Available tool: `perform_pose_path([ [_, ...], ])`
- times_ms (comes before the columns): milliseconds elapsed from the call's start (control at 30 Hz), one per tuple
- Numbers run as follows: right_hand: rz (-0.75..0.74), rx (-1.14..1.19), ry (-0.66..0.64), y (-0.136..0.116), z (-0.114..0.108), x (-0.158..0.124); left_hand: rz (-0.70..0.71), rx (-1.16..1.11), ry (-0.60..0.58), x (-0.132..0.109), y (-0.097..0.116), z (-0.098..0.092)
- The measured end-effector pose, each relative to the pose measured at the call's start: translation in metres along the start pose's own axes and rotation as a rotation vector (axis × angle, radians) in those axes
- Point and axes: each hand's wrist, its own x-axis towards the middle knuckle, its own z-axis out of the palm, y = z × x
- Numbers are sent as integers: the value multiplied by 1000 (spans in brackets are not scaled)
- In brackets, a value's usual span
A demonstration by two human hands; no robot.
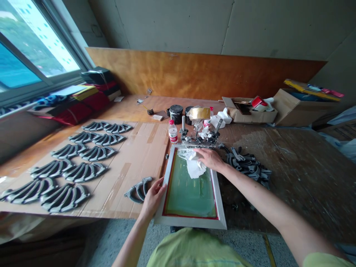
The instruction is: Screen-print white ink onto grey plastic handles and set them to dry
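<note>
One frame (191, 221), left hand (152, 198) holding | one rag (194, 168), right hand (210, 158) pressing

The screen-printing frame (191, 221) lies flat, long side running away from me. Its pale metal left rail is gripped by my left fingers (160, 184). The green mesh, bordered with red tape, spreads out to the right of them. A crumpled white rag (194, 168) is bunched under my right fingers (202, 154) and pressed onto the mesh near the far end, with its loose folds spilling back toward me.

Left hand (152, 198) curled in a grip, right hand (210, 158) pressing palm-down.
</note>
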Motion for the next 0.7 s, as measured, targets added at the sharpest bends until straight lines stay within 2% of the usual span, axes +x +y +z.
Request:
perform_pose_path([
  [100, 167, -40, -4, 10, -18, 40, -51, -96, -71, -9, 28, -6],
  [200, 289, -130, 138, 31, -37, 50, -51, -114, -54, -12, 65, -10],
  [300, 452, -123, 345, 59, -44, 25, 100, -173, 4, -2, 103, -6],
  [333, 520, -97, 371, 66, -40, 11, 178, -221, 15, 4, 116, -2],
  [400, 587, -26, 326, 74, -22, -18, 309, -309, 29, 18, 139, 7],
  [500, 443, 82, 157, 64, 20, -52, 390, -358, 10, 37, 168, 17],
  [567, 304, 71, 80, 49, 45, -63, 407, -380, -5, 43, 177, 21],
  [633, 223, 7, 39, 34, 57, -64, 412, -423, 28, 42, 170, 25],
  [700, 205, -46, 39, 17, 58, -62, 323, -425, 37, 32, 147, 33],
])
